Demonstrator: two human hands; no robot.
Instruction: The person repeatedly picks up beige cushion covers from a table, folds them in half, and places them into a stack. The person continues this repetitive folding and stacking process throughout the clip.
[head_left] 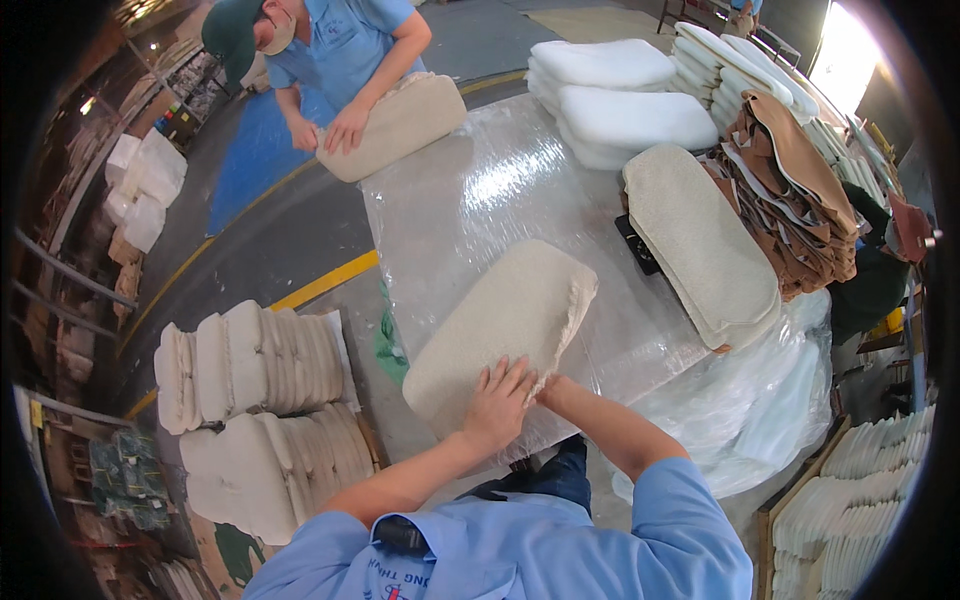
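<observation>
A beige fabric-covered cushion (pixel 490 320) lies slantwise on the plastic-covered table (pixel 480 215) in front of me. Its right edge is gathered and puckered along an open-looking seam. My left hand (pixel 500 402) rests on the near end of the cushion with its fingers stretched over the fabric. At the seam edge, close beside it, is my right hand (pixel 550 392); its fingers are hidden behind the cloth. Across the table's far left corner a co-worker's hands (pixel 347 128) press on a similar beige cushion (pixel 400 122).
Flat beige covers (pixel 705 245) are piled at the table's right, beside brown fabric pieces (pixel 785 190). White foam pads (pixel 630 95) stand stacked at the far side. Finished-looking beige cushions (pixel 260 370) stand in rows on the left. Clear plastic sheeting (pixel 745 400) hangs at the right.
</observation>
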